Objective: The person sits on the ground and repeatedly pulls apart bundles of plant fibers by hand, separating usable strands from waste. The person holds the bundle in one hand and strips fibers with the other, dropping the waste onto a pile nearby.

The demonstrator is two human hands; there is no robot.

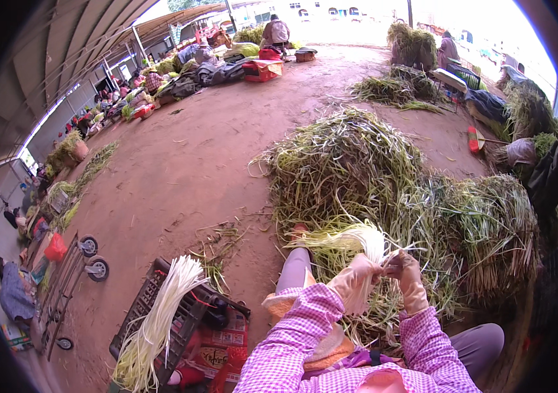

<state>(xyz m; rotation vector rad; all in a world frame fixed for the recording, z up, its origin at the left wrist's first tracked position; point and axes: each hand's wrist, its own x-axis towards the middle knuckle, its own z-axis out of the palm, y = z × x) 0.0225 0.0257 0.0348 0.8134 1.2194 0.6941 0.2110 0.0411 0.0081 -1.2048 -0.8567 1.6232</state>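
My left hand (356, 278) is closed round a bundle of pale leafy stalks (372, 241), whose white stems fan up and over while yellow-green leaves trail to the left. Beside it, my right hand (412, 283) has its fingers pinched together close to the left fingers, with a few thin stalks showing at their tips. Both hands seem to wear thin pale gloves. Beneath and beyond them spreads a large heap of green leafy stalks (344, 164). Another bundle of whitened stalks (164, 321) lies across a black plastic crate (136, 327) to my left.
Left of the crate stands a metal hand trolley (63, 295) with small wheels. More stacked stalks (488, 229) rise on the right. A printed red-and-white box (226, 337) sits by the crate. Farther off, a person (277, 34) sits near red crates (262, 70) on the earth floor.
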